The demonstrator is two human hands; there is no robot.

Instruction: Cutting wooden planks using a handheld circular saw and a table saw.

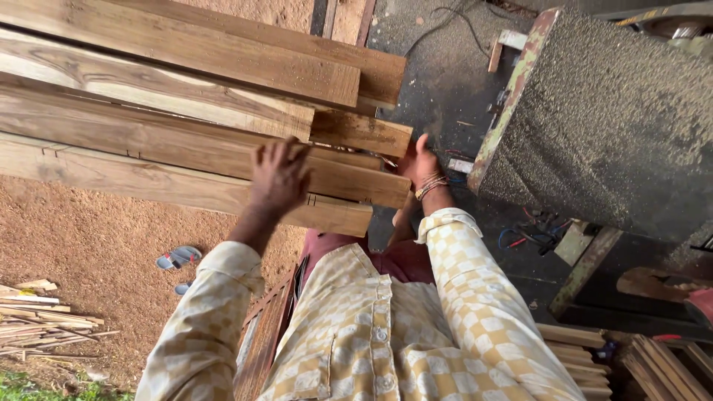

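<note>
Planks (178,141) lie stacked; left hand (278,178) rests spread on top, right hand (420,165) seemingly grips their ends.

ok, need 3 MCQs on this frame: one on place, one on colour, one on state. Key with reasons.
1. Where does the left hand rest?
A. on the face of a plank in the stack of planks
B. on the machine table
C. on the ground

2. What colour is the checked shirt?
A. blue and black
B. yellow and white
C. plain red

3. How does the right hand stand?
A. hanging free at the side
B. gripping a hammer
C. pressed against the plank ends

Key: 1 A, its fingers spread flat on a plank face. 2 B, pale yellow and white squares show on both sleeves. 3 C, it sits at the stack's end, beside the sawdust-covered machine table.
</note>
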